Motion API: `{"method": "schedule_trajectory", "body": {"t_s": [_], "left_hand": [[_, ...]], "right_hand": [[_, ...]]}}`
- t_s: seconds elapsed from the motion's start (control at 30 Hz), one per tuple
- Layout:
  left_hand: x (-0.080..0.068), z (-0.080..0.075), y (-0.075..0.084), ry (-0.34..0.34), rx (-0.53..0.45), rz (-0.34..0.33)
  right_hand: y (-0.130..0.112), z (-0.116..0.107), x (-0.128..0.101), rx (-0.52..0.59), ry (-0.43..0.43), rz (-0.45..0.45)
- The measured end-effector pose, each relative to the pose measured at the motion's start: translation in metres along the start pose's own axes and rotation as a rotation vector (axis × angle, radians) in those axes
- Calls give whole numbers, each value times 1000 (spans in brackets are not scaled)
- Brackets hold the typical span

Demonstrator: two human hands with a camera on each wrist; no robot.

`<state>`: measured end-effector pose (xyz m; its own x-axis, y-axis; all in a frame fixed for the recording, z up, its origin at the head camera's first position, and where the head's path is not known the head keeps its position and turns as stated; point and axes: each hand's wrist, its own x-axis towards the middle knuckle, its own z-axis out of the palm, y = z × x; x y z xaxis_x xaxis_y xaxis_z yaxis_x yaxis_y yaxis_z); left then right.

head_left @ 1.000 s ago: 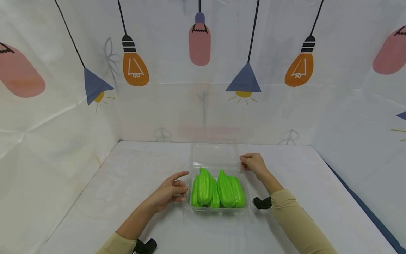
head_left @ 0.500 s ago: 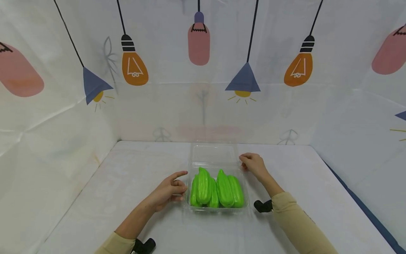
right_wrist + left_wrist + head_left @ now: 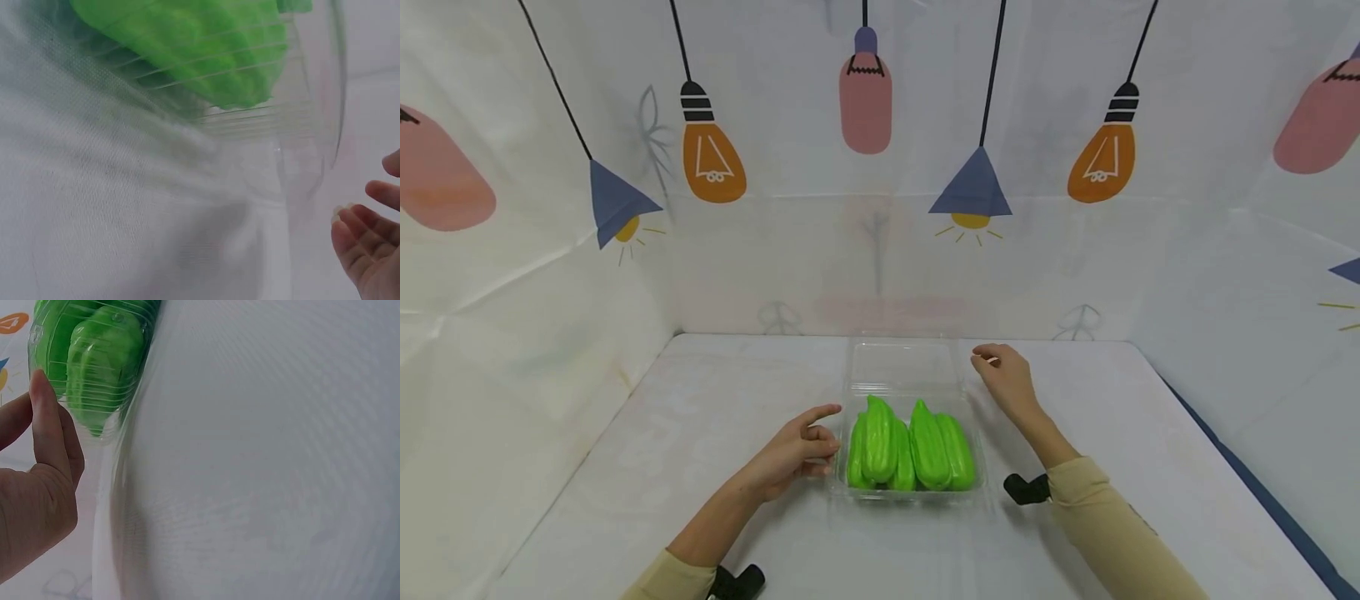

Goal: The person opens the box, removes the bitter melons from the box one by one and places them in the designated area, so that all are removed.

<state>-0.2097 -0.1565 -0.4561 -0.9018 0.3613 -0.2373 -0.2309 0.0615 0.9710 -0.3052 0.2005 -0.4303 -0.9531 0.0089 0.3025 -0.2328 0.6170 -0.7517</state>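
Note:
A clear plastic clamshell box [image 3: 910,497] sits mid-table, filled with bright green leafy vegetables [image 3: 910,450]. Its clear lid [image 3: 902,364] lies open behind it. My left hand [image 3: 793,457] rests against the box's left wall with the index finger pointing forward. In the left wrist view a finger [image 3: 47,425] lies beside the vegetables [image 3: 100,356] behind the ribbed wall. My right hand [image 3: 1003,377] hovers next to the lid's right edge, fingers loosely curled and holding nothing. The right wrist view shows those fingers [image 3: 369,250] apart from the box wall [image 3: 306,125] and the vegetables [image 3: 187,44].
A white cloth [image 3: 700,417] covers the table. Backdrop sheets printed with lamps [image 3: 715,158] close in the left, back and right sides. Black wrist mounts [image 3: 1022,487] show at my forearms. The table's right edge [image 3: 1225,450] drops to dark floor.
My right hand has lifted off the lid's right edge and moved slightly back and up. The left hand and the box have stayed put.

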Motion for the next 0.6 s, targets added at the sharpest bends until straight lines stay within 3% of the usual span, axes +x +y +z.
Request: {"method": "schedule_trajectory", "body": {"t_s": [0.6], "left_hand": [[-1,-1,1,-12,-6,10]], "right_hand": [[-46,-1,-26,-120,-245,-155]]}}
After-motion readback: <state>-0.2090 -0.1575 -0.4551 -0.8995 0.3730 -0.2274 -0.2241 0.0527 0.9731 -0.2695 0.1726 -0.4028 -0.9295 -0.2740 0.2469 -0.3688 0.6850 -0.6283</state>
